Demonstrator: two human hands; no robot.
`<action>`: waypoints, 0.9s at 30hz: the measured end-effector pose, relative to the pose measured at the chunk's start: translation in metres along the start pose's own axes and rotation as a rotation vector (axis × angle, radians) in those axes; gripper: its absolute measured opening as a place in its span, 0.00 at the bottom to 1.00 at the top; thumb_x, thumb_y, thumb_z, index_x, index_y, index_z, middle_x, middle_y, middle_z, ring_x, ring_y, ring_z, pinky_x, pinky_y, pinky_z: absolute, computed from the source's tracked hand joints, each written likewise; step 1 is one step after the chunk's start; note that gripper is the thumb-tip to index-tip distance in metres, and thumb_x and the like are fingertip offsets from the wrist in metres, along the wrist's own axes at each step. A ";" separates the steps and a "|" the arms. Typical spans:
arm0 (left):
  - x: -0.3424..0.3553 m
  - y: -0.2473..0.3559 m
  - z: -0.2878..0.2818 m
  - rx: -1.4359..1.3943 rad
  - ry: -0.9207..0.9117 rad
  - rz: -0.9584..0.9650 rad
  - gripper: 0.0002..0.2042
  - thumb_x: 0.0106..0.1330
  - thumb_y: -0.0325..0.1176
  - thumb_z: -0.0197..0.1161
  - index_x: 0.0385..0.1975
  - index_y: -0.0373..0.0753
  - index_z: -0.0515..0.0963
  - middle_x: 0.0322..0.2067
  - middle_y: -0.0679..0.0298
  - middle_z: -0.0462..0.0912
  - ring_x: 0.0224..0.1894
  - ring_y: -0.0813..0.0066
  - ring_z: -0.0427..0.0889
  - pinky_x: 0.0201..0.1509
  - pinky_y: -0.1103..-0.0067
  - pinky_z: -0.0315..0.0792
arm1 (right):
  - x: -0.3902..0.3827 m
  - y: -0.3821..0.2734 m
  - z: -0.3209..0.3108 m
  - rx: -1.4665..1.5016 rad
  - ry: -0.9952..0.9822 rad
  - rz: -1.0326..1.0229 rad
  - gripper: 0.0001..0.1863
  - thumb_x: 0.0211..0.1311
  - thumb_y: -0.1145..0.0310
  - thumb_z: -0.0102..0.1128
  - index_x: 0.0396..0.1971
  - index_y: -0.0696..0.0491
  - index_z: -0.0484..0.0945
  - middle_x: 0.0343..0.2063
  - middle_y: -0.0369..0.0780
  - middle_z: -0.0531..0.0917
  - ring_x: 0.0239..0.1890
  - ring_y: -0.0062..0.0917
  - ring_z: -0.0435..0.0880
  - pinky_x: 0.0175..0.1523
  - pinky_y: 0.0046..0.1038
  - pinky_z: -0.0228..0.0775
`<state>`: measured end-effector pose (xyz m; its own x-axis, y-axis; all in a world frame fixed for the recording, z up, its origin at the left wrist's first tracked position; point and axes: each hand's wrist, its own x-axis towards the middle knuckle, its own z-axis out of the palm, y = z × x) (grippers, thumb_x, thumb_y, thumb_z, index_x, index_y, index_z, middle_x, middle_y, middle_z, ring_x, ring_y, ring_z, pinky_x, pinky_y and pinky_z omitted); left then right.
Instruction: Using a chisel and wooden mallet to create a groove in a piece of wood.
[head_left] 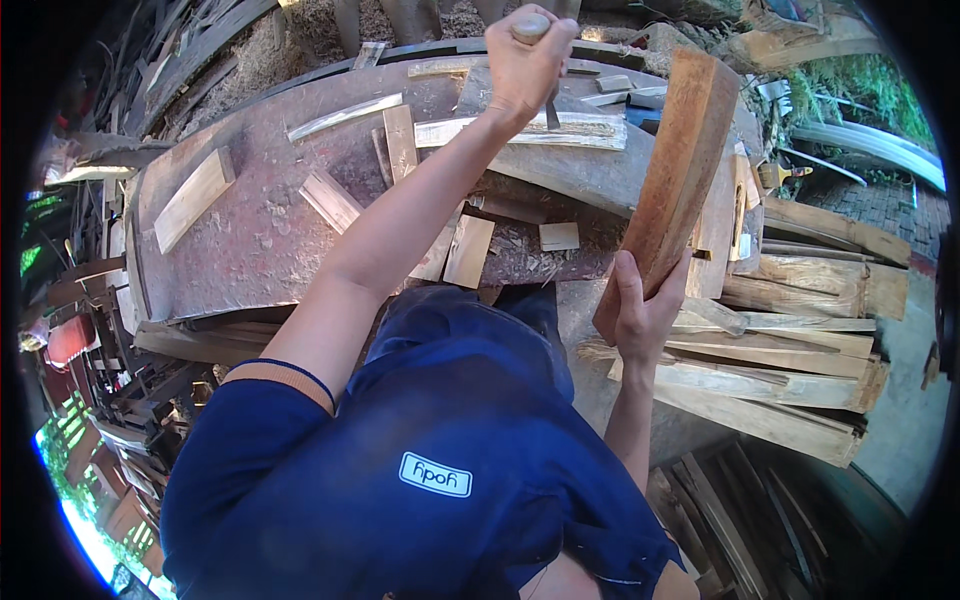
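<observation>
My left hand (525,68) is wrapped round the handle of a chisel (552,112), whose round wooden butt shows above the fist. The chisel's dark blade points down onto a pale strip of wood (590,130) lying across the workbench (250,250); its exact tip is hard to make out. In my right hand (645,315) is a thick, squared block of brown wood (675,170), gripped near its lower end and raised to the right of the chisel. Part of the block's lower end is hidden behind my thumb and fingers.
Offcuts lie about the bench, among them a pale block (195,198), a thin strip (345,116) and a small square piece (559,236). Stacked boards (790,345) stand at the right. Wood shavings (245,75) are heaped beyond the bench. A brush (775,174) lies at the far right.
</observation>
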<state>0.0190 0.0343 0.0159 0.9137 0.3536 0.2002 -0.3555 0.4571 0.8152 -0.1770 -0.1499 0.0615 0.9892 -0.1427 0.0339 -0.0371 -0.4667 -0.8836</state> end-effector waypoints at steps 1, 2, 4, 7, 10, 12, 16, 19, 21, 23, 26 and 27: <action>-0.003 -0.003 0.003 0.037 -0.022 -0.010 0.07 0.59 0.25 0.61 0.20 0.35 0.72 0.12 0.66 0.70 0.13 0.82 0.68 0.19 0.82 0.64 | 0.000 -0.001 0.000 -0.001 -0.001 0.001 0.32 0.58 0.59 0.65 0.53 0.65 0.62 0.34 0.48 0.80 0.34 0.31 0.80 0.43 0.30 0.72; -0.006 -0.007 0.006 0.073 -0.045 -0.019 0.07 0.59 0.25 0.61 0.21 0.34 0.72 0.12 0.66 0.70 0.14 0.82 0.68 0.19 0.82 0.64 | -0.001 -0.002 0.001 0.008 0.001 0.004 0.32 0.58 0.60 0.65 0.53 0.64 0.62 0.33 0.48 0.80 0.34 0.30 0.80 0.43 0.30 0.72; -0.004 -0.017 0.007 0.153 -0.070 0.049 0.08 0.60 0.27 0.62 0.21 0.34 0.72 0.12 0.67 0.71 0.14 0.83 0.69 0.18 0.83 0.64 | -0.001 -0.002 0.003 0.016 0.004 0.008 0.31 0.58 0.60 0.65 0.52 0.64 0.62 0.33 0.47 0.80 0.33 0.30 0.80 0.42 0.29 0.72; -0.007 -0.021 0.015 0.234 -0.104 0.053 0.09 0.60 0.30 0.63 0.21 0.36 0.73 0.13 0.69 0.72 0.15 0.85 0.71 0.19 0.85 0.64 | -0.001 -0.002 0.005 -0.012 0.035 -0.045 0.29 0.58 0.60 0.65 0.51 0.63 0.63 0.32 0.47 0.79 0.33 0.29 0.80 0.41 0.29 0.72; -0.009 -0.026 0.019 0.368 -0.128 0.156 0.10 0.61 0.32 0.64 0.21 0.36 0.74 0.14 0.71 0.74 0.17 0.88 0.71 0.20 0.87 0.65 | 0.000 -0.008 0.004 -0.009 -0.002 -0.012 0.28 0.58 0.61 0.64 0.49 0.63 0.63 0.32 0.47 0.79 0.32 0.29 0.80 0.40 0.30 0.72; -0.012 -0.024 0.023 0.412 -0.157 0.217 0.10 0.61 0.33 0.64 0.21 0.37 0.74 0.14 0.73 0.73 0.19 0.91 0.70 0.22 0.88 0.65 | 0.001 -0.011 0.002 0.038 -0.011 0.021 0.27 0.58 0.61 0.64 0.48 0.62 0.63 0.32 0.48 0.79 0.32 0.30 0.80 0.40 0.31 0.72; -0.017 -0.028 0.030 0.431 -0.171 0.237 0.10 0.60 0.34 0.65 0.21 0.36 0.75 0.14 0.73 0.73 0.20 0.91 0.69 0.23 0.87 0.65 | 0.005 -0.004 0.000 -0.011 0.002 -0.011 0.27 0.58 0.61 0.64 0.48 0.62 0.63 0.31 0.48 0.79 0.33 0.30 0.80 0.40 0.31 0.72; -0.021 -0.027 0.036 0.471 -0.190 0.223 0.10 0.59 0.33 0.66 0.22 0.35 0.74 0.14 0.73 0.73 0.20 0.90 0.70 0.23 0.86 0.66 | 0.007 -0.001 -0.001 -0.010 -0.011 -0.024 0.28 0.59 0.60 0.64 0.50 0.62 0.63 0.33 0.47 0.79 0.33 0.30 0.79 0.41 0.31 0.72; -0.024 -0.027 0.036 0.486 -0.162 0.263 0.10 0.56 0.33 0.67 0.22 0.35 0.75 0.14 0.70 0.73 0.20 0.88 0.71 0.23 0.83 0.67 | 0.010 -0.004 0.002 0.043 0.014 -0.019 0.33 0.57 0.61 0.65 0.55 0.62 0.61 0.37 0.47 0.78 0.34 0.29 0.78 0.42 0.30 0.71; -0.034 -0.032 0.040 0.475 -0.174 0.307 0.09 0.56 0.33 0.66 0.22 0.37 0.75 0.14 0.67 0.75 0.19 0.84 0.73 0.24 0.82 0.69 | 0.009 -0.024 0.002 0.100 0.063 -0.017 0.35 0.56 0.63 0.66 0.57 0.63 0.58 0.41 0.47 0.75 0.35 0.29 0.77 0.43 0.29 0.71; -0.057 -0.034 0.053 0.515 -0.295 0.368 0.07 0.54 0.34 0.67 0.23 0.40 0.77 0.16 0.61 0.77 0.18 0.72 0.76 0.25 0.78 0.71 | 0.007 -0.006 -0.005 0.191 0.269 -0.200 0.42 0.54 0.59 0.66 0.62 0.65 0.55 0.50 0.51 0.72 0.52 0.35 0.72 0.58 0.35 0.61; -0.064 -0.034 0.056 0.569 -0.388 0.389 0.07 0.52 0.34 0.68 0.24 0.41 0.78 0.18 0.59 0.78 0.19 0.65 0.78 0.26 0.75 0.72 | 0.006 -0.008 -0.003 0.195 0.284 -0.207 0.41 0.55 0.60 0.65 0.62 0.65 0.55 0.48 0.50 0.72 0.51 0.35 0.73 0.58 0.35 0.62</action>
<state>-0.0168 -0.0497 0.0054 0.7848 0.0450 0.6181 -0.6043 -0.1654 0.7794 -0.1712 -0.1498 0.0701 0.8933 -0.3117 0.3238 0.2134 -0.3399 -0.9159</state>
